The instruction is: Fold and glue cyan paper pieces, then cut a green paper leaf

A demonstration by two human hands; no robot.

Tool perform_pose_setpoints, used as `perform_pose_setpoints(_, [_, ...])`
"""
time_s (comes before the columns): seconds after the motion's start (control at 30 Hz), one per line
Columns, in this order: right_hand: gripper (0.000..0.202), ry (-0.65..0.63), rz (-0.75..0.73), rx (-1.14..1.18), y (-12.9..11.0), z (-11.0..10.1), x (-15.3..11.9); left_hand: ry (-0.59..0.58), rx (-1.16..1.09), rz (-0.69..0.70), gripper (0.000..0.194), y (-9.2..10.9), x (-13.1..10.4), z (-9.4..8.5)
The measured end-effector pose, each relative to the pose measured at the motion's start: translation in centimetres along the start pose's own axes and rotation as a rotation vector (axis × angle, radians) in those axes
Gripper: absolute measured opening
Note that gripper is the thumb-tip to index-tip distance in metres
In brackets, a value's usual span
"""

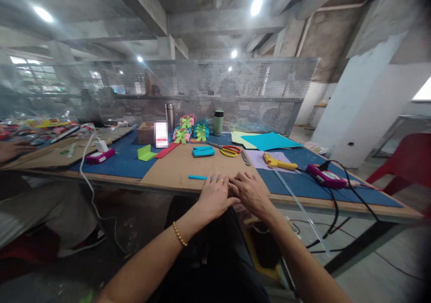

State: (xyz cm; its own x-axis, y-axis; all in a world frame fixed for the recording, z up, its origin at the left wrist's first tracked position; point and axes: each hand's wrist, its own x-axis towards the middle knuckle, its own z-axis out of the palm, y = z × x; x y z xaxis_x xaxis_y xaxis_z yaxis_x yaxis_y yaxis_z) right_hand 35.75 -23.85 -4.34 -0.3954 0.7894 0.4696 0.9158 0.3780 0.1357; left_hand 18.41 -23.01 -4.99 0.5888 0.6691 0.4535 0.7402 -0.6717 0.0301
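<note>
A narrow blue paper strip (198, 177) lies on the cardboard sheet (171, 170) near the table's front edge. My left hand (215, 194) presses its closed fingers down over the right end of that strip. Beside it, my right hand (251, 191) has its fingers bent and drawn together, its fingertips meeting my left hand's. What the right fingers hold, if anything, is hidden beneath them. Beyond my hands sits a folded blue paper piece (203, 151), with scissors (229, 151) with red and yellow handles behind it to the right.
To the right lie a utility knife (245, 158), a yellow glue gun (279, 162) on purple paper, and a purple power strip (326, 177) with cables. Blue sheets (271, 140), bow-topped pieces (201, 132) and a green tumbler (218, 123) stand behind. A co-worker's hand (15, 150) is far left.
</note>
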Motion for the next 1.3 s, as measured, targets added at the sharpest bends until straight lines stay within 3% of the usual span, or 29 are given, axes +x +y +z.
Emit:
perform_pose_setpoints(0.13, [0.029,0.024,0.019,0.009,-0.3,-0.1,-0.2,0.030,0.048,-0.058,0.074,-0.9,-1.1,0.8])
perform_pose_setpoints(0.33, [0.030,0.022,0.042,0.028,-0.6,-0.4,-0.2,0.005,0.171,-0.163,0.081,-4.6,-4.0,-0.8])
perform_pose_setpoints(0.43, [0.032,0.004,0.053,-0.003,-1.1,-0.8,-0.2,-0.014,0.219,-0.170,0.083,-5.3,-4.6,-1.4])
perform_pose_setpoints(0.6, [0.042,-0.031,0.063,-0.067,-2.8,-1.6,-0.3,-0.044,0.283,-0.210,0.080,-3.4,-3.0,-1.5])
perform_pose_setpoints(0.77, [0.053,-0.074,0.072,-0.072,-3.5,-1.3,-0.1,-0.106,0.112,-0.030,0.062,-1.1,-0.9,-1.4])
perform_pose_setpoints(0.87, [0.056,-0.068,0.072,-0.065,-3.5,-1.1,-0.3,-0.154,0.037,0.023,0.063,-1.0,-0.8,-1.1])
perform_pose_setpoints(0.97, [0.058,-0.051,0.088,-0.052,-3.3,-1.1,-0.6,-0.124,0.016,0.030,0.064,-1.5,-1.2,-0.6])
perform_pose_setpoints(1.13, [0.056,-0.077,0.111,-0.076,-2.3,-1.8,-1.1,-0.109,-0.003,-0.020,0.062,-1.5,-1.1,-0.2])
perform_pose_setpoints(1.3, [0.053,-0.063,0.225,-0.162,-0.6,-2.7,-2.5,-0.078,0.012,-0.044,0.063,-0.8,-1.1,-0.1])
